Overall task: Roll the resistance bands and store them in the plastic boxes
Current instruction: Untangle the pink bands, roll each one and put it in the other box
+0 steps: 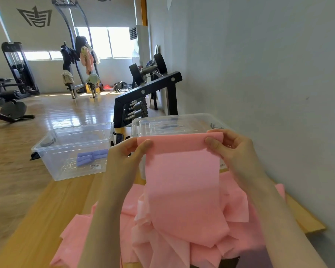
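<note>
Pink band [182,182] held up over worktop [46,219], long axis vertical, top edge level left-right, tail dropping into pink pile [162,238]. Left hand [128,151] and right hand [230,149] each pinch a top corner. Two clear boxes [74,149] beyond, left one holding blue rolls [92,156].

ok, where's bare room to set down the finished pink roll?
Free: the floor of the open clear box left of the blue rolls, and the bare wood table between that box and the pink band pile. Crowded: the near table under the heap, and behind both hands, where the lidded box stands.
</note>
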